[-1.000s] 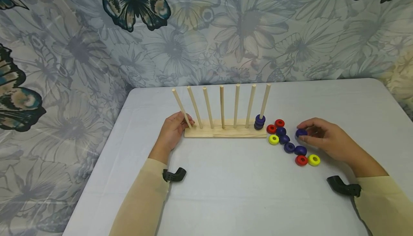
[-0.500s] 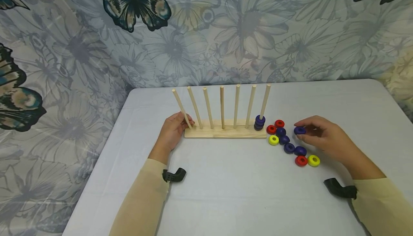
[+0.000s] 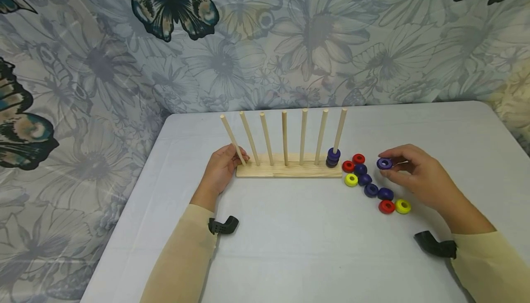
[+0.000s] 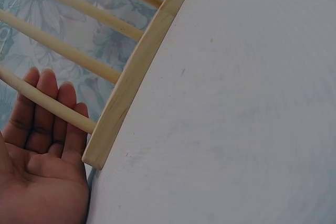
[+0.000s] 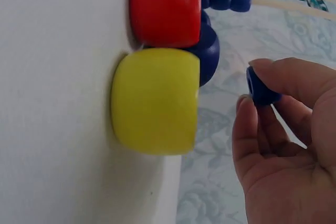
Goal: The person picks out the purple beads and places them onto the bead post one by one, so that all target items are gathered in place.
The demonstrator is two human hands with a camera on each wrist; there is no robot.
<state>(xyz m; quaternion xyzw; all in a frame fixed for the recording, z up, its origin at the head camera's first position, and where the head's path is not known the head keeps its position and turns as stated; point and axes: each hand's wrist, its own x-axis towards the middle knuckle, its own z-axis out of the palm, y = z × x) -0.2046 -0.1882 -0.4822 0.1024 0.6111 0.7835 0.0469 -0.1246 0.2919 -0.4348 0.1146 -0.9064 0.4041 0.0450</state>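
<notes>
Fingers (image 5: pixel 244 135) and thumb of the right hand (image 3: pixel 420 174) pinch a blue bead (image 5: pixel 265 90) near their tips, the gap between them only as wide as the bead. In the head view we see the bead's hole turned toward us; the bead is to the right of the rack (image 3: pixel 285 172), near the loose beads (image 3: pixel 365 180) but apart from them. The fingers of the left hand (image 3: pixel 221 167) are extended and slightly bent; in the left wrist view we find them behind the leftmost peg (image 3: pixel 230 133), palm toward the camera, at the end of the rack's base. Whether they touch the wood we cannot tell. We count seven pegs; low around the rightmost peg (image 3: pixel 340 130) sits a stack (image 3: pixel 333 153) of blue beads. Between the rack and the right hand we count nine loose beads on the white table (image 3: pixel 290 248): four blue, three red and two yellow. In the right wrist view, a yellow bead (image 5: pixel 155 100) and a red bead (image 5: pixel 165 9) appear large, side by side. Behind the table we note a grey-blue backdrop (image 3: pixel 269 68) of flowers and butterflies.
</notes>
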